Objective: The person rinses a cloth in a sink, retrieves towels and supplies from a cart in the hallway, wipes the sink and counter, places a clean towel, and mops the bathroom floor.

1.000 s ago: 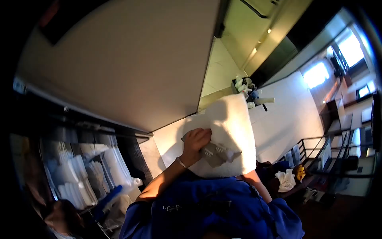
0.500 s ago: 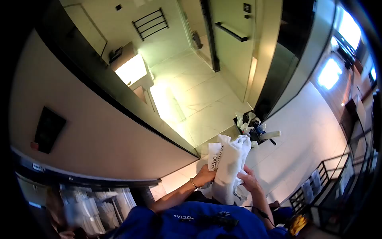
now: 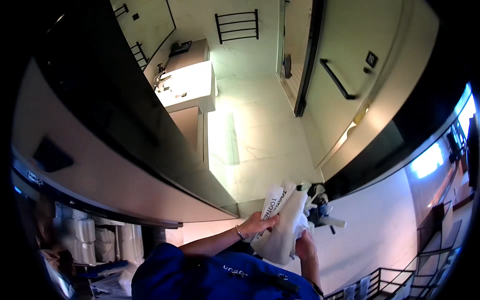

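Note:
Just in front of my body, both hands hold a bundle of white towels point(image 3: 282, 235). My left hand point(image 3: 256, 224) is closed on white paper packets point(image 3: 274, 204) printed "TOOTH", the rest of the word being hidden, and they lie against the left side of the towels. On the other side, my right hand point(image 3: 305, 245) grips the lower right of the bundle, its fingers partly hidden by the cloth. Beyond the bundle, a black caddy point(image 3: 315, 212) with bottles and cleaning items stands on the floor by the doorway.
Ahead through the doorway lies a bathroom with a lit white washbasin point(image 3: 192, 87), a wall towel rack point(image 3: 237, 26) and a door with a black handle point(image 3: 337, 80). A cart with stacked white linen point(image 3: 82, 237) is at lower left. A black metal rack point(image 3: 380, 280) stands lower right.
My view has turned and moved closer to the bathroom doorway. The towels and packets have stayed in my hands, and the caddy now sits nearer, partly behind the bundle.

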A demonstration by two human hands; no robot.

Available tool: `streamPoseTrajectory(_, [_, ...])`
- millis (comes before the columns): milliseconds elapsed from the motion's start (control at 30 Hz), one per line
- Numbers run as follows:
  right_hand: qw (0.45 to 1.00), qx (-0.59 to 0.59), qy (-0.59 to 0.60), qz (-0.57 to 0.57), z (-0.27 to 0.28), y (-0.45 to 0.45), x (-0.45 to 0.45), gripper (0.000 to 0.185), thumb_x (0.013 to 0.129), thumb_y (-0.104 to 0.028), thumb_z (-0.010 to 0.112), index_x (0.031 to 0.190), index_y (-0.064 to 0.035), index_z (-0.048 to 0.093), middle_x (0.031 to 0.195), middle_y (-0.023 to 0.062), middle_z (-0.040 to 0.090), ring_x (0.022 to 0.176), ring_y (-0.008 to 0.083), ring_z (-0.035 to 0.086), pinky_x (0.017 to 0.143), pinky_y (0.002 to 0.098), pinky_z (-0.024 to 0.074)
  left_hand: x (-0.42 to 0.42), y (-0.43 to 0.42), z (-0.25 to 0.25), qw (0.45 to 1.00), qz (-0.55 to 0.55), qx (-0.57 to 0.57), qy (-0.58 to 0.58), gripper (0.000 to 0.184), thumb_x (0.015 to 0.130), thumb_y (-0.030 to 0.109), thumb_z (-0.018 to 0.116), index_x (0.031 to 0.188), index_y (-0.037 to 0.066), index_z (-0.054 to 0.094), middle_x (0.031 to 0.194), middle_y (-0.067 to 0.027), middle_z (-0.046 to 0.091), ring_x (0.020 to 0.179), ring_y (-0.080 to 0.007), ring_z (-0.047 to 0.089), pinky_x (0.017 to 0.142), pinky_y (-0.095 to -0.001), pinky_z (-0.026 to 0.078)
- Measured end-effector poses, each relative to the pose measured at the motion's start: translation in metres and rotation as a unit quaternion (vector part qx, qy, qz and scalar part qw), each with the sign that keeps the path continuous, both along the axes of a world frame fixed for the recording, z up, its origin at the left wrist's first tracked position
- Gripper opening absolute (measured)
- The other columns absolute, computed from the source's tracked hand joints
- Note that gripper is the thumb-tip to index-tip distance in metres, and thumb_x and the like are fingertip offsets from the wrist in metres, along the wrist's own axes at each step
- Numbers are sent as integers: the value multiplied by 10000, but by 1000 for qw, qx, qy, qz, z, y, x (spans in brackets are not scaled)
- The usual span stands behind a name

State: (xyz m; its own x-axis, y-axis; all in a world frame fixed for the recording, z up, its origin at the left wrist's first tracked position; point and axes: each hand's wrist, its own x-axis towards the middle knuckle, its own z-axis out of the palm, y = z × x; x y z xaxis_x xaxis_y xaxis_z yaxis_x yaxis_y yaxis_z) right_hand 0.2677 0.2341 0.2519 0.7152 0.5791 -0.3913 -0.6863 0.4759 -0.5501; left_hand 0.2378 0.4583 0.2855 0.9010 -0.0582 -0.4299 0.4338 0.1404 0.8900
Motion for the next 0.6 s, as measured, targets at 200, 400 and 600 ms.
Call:
streamPoseTrajectory(200, [982,-44,-106,149,31,29,63,843,736,-315,721,1382,-31,259,1351,108,409,1237,262,396,1027,402,313,54,38,18,997,-21,37,-60,482,772,384,688,1078,25,591,954,-83,643,849,-153,608,744,-304,493])
streamPoseTrajectory(400, [976,-99,-140,133,50,96,132,679,699,-133,723,1277,-4,391,1147,123,557,1038,231,554,863,354,465,110,50,43,969,-28,237,-64,895,581,632,697,1132,-49,512,983,-227,625,932,-337,618,830,-380,472])
streamPoseTrajectory(600, [919,-214,-232,235,69,146,220,615,654,-15,723,1208,-4,459,1085,84,589,945,192,590,817,320,487,182,75,41,957,122,263,17,823,561,561,732,1063,-63,540,960,-222,631,886,-326,629,804,-361,488])
